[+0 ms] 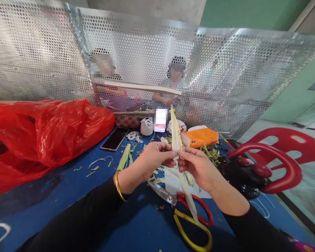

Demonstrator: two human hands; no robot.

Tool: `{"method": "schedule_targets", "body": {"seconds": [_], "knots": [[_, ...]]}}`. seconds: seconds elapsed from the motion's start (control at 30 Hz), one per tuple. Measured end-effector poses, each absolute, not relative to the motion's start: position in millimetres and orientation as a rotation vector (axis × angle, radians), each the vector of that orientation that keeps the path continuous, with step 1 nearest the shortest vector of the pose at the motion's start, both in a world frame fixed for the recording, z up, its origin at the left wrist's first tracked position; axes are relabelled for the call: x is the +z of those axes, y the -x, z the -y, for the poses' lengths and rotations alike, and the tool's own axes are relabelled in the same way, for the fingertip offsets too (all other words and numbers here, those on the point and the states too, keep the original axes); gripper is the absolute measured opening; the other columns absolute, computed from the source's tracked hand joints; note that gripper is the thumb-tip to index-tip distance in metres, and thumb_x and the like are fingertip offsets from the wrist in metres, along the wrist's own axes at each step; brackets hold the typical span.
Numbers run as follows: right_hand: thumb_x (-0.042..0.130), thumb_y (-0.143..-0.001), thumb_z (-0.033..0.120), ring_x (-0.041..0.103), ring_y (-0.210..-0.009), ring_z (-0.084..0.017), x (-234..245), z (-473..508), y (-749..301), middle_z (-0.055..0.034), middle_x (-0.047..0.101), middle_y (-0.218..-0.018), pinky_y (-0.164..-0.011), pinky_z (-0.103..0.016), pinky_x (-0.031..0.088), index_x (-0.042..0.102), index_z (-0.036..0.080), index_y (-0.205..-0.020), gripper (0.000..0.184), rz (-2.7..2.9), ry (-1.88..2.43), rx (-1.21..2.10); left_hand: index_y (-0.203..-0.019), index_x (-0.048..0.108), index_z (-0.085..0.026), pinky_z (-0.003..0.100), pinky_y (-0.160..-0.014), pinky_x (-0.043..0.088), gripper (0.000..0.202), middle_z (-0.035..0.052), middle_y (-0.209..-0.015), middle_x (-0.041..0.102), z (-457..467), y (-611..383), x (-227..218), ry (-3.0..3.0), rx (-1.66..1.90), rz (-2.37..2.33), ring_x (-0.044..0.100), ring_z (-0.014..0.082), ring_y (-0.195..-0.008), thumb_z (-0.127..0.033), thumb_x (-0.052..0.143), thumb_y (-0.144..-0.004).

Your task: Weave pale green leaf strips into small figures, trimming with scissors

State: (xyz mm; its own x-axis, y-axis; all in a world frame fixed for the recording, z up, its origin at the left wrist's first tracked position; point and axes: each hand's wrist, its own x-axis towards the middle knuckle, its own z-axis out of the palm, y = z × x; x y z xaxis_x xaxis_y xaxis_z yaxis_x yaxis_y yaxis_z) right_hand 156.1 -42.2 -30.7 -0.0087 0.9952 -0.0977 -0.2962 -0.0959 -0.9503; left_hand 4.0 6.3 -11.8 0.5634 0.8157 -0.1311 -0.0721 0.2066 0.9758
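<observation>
One pale leaf strip (176, 136) is pinched between the fingertips of both left hand (154, 156) and right hand (198, 163), its tail above the scissors (170, 199); splitting could be caused by uneven pull.

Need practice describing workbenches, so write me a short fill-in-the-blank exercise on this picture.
Held by the left hand and right hand, the pale strip is above the ____ tabletop.
The gold bangle circles the ____ wrist.
One yellow handle and one red handle belong to the ____.
The plastic bag left of the dark phone is ____.

Missing words: blue; left; scissors; red.
</observation>
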Motion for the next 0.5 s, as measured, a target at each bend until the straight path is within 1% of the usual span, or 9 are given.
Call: {"method": "schedule_targets", "body": {"seconds": [0.1, 0.2, 0.27, 0.4, 0.5], "knots": [[0.075, -0.070, 0.038, 0.053, -0.050, -0.009, -29.6, 41.6, -155.4, 0.0030, 0.057, -0.057, -0.053, -0.023, 0.042, 0.062, 0.015, -0.066, 0.026, 0.971, 1.113, 1.298, -0.073, 0.065, -0.011, 0.023, -0.061, 0.049, 0.006, -0.0001, -0.063, 0.063, -6.3, -4.6, -13.8, -1.259, 0.696, -0.757, 0.059, 0.0083, -0.054, -0.015, 0.067, -0.070], [0.076, -0.066, 0.037, 0.051, -0.051, -0.009, -27.5, 41.3, -154.0, 0.0027, 0.058, -0.060, -0.053, -0.024, 0.041, 0.062, 0.015, -0.065, 0.026, 1.008, 1.145, 1.226, -0.070, 0.062, -0.013, 0.023, -0.060, 0.048, 0.006, -0.0005, -0.063, 0.063, -5.3, -5.3, -14.7, -1.299, 0.669, -0.755, 0.059, 0.0083, -0.054, -0.017, 0.066, -0.069], [0.077, -0.065, 0.037, 0.050, -0.052, -0.009, -26.7, 41.2, -153.1, 0.0028, 0.058, -0.061, -0.053, -0.024, 0.041, 0.062, 0.016, -0.067, 0.026, 1.018, 1.139, 1.225, -0.071, 0.061, -0.014, 0.023, -0.060, 0.048, 0.010, 0.0003, -0.064, 0.064, -4.2, -5.4, -13.8, -1.306, 0.641, -0.750, 0.059, 0.0091, -0.055, -0.022, 0.066, -0.071], [0.076, -0.066, 0.039, 0.049, -0.053, -0.010, -27.4, 41.8, -151.1, 0.0039, 0.054, -0.058, -0.054, -0.025, 0.041, 0.058, 0.017, -0.063, 0.028, 1.060, 1.132, 1.228, -0.070, 0.059, -0.015, 0.023, -0.057, 0.047, 0.026, 0.0009, -0.061, 0.064, -1.5, -5.9, -11.0, -1.315, 0.623, -0.753, 0.061, 0.0117, -0.056, -0.040, 0.065, -0.075], [0.072, -0.071, 0.043, 0.049, -0.056, -0.012, -29.6, 42.3, -150.5, 0.0035, 0.053, -0.058, -0.054, -0.026, 0.040, 0.057, 0.018, -0.065, 0.030, 1.150, 1.167, 1.170, -0.069, 0.057, -0.016, 0.022, -0.055, 0.045, 0.029, -0.0002, -0.058, 0.062, -0.4, -7.8, -11.6, -1.328, 0.641, -0.795, 0.058, 0.0108, -0.053, -0.044, 0.064, -0.076]]}}
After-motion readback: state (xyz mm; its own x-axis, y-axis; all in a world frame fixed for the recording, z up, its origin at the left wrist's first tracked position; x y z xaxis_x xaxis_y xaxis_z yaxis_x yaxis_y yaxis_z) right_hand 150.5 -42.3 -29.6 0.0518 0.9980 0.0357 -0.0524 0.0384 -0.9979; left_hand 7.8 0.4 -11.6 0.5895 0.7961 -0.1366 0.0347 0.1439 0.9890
